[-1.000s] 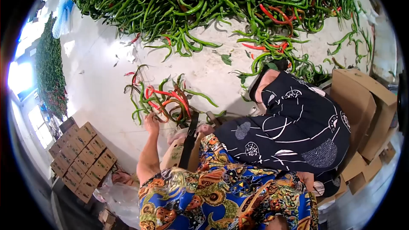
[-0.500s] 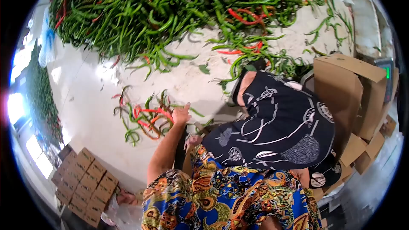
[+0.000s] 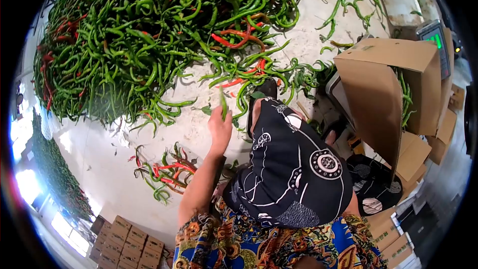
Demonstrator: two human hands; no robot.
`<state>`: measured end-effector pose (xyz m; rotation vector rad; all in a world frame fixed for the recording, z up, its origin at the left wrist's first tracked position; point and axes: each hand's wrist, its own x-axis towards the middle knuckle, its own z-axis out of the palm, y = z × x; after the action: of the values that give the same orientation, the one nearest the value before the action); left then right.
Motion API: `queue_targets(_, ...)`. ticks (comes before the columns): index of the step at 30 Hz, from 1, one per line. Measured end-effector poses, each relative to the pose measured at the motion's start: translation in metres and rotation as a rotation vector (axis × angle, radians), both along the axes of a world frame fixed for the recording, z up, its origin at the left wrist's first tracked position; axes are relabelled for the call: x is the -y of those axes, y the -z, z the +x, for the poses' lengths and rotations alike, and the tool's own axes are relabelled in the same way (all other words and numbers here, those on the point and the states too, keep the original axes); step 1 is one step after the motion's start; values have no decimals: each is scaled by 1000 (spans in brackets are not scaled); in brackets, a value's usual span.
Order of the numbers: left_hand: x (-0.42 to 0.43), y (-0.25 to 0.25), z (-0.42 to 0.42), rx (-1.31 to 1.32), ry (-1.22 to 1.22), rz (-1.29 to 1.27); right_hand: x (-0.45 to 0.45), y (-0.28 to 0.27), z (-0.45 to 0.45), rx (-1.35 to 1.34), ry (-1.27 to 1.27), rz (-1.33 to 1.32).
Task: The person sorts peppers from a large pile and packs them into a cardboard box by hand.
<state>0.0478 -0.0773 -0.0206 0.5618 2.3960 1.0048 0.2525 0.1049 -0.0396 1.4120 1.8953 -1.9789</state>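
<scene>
Grasping one slender green pepper [image 3: 223, 101]: left hand [image 3: 220, 126], fingers curled. Right hand: hidden, grip indeterminable. Far left: glossy, twisted pepper heap [image 3: 132, 52]. Right: angular cardboard box [image 3: 371, 87].

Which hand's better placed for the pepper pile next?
Probably the left: left hand is out in front near the pepper pile, though holding a green pepper. Right arm is mostly hidden by black patterned clothing; its hand can't be made out.
</scene>
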Motion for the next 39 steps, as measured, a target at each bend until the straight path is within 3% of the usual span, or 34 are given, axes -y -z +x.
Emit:
queue_targets(2, -27, 25, -5, -229, 164, 25, -10, -7, -5, -40, -12, 25)
queue_targets(3, -38, 36, -3, -197, 164, -71, -7, -5, -11, -58, 138, -163)
queue_targets(5, -56, 50, 4, -131, 167, -266, -12, -9, -11, 13, 82, 2)
queue_targets(10, -98, 47, 7, -239, 349, 153, -22, -6, -12, 116, 220, -141)
queue_targets(13, -138, 30, 12, -73, 625, 108, -23, 2, -6, 72, 129, 2)
queue_targets(15, -158, 40, 25, -24, 898, 157, -25, 1, -3, 114, -41, 267)
queue_targets(16, -166, 23, 23, 161, 1015, 182, -29, -6, -8, 136, -126, 402)
queue_targets(18, -178, -10, 7, -141, 733, 377, -40, -21, -12, 192, -62, 222)
queue_targets(21, -191, -40, -61, -563, 410, 155, -45, -26, -12, 289, -91, 150)
queue_targets(23, -191, -31, -99, -685, 378, -98, -42, -28, -15, 227, -72, 167)
queue_targets(26, -178, 5, -121, -716, 503, -101, -34, -21, -25, 80, -47, 176)
queue_targets(30, -165, -40, -70, -579, 827, 58, -42, -45, -55, 33, 10, -13)
queue_targets(32, -149, -66, -50, -398, 795, 36, -46, -44, -56, -5, 61, -73)
queue_targets(34, -128, -77, -47, 25, 394, 199, -52, -40, -54, -46, 147, -124)
queue_targets(36, -103, -106, -61, 423, 30, 1, -54, -23, -45, -25, 192, -123)
queue_targets(39, -53, -112, -84, 641, -251, 165, -57, -11, -36, 29, 211, -74)
